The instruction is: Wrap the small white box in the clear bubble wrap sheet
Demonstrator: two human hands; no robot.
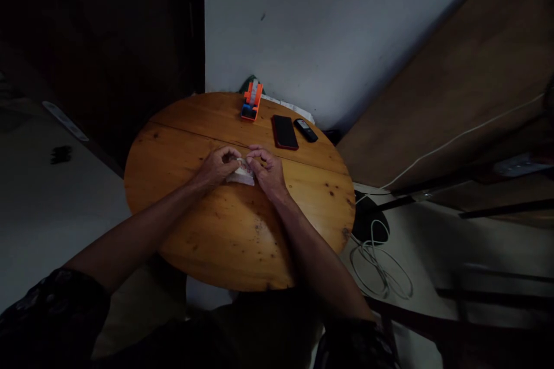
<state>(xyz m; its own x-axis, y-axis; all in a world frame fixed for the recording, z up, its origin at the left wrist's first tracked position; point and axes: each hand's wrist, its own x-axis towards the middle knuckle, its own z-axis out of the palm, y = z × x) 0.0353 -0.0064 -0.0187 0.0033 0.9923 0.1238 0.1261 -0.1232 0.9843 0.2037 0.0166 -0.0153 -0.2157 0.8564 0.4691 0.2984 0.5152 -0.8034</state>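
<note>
Both my hands meet over the middle of a round wooden table [225, 230]. My left hand [216, 165] and my right hand [269, 170] have their fingers curled and pinched on a small pale packet [242, 174], whitish and crumpled, held between them just above the tabletop. What the packet contains is too small to make out.
At the table's far side stand an orange and blue small object [251, 101], a dark phone in a red case [284, 132] and a black remote-like device [306, 130]. White cables [378, 265] coil on the floor to the right. A white wall rises behind.
</note>
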